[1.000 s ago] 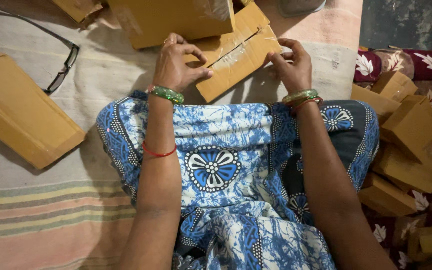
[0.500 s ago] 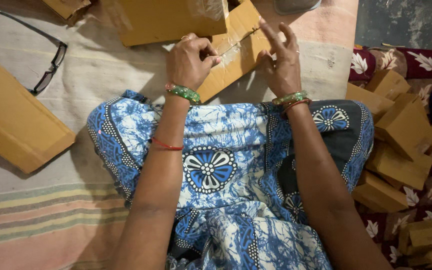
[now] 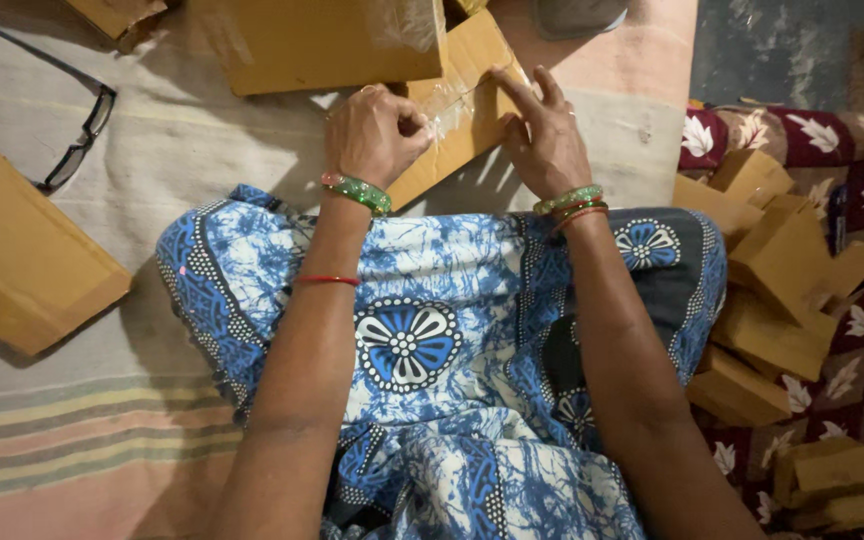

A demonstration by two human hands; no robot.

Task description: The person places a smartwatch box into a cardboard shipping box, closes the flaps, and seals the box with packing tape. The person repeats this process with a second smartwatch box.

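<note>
A flat brown cardboard piece [image 3: 462, 75] with clear tape across it lies tilted on the mat in front of my knees. My left hand [image 3: 374, 132] is curled with its fingertips pinching the tape near the piece's middle. My right hand [image 3: 544, 130] presses flat on the piece's right end, fingers spread. Both wrists wear green bangles. My lap is covered by blue patterned cloth [image 3: 432, 330].
A larger cardboard sheet [image 3: 327, 42] lies just beyond the piece. Black glasses [image 3: 72, 130] rest on the striped mat [image 3: 102, 440] at upper left, near a brown folded box [image 3: 22, 260]. Several folded brown boxes [image 3: 777, 290] are piled at right on a floral red cloth.
The view has shifted down and right. My left hand has curled from flat into a pinch on the tape. My right hand slid along the piece's right end.
</note>
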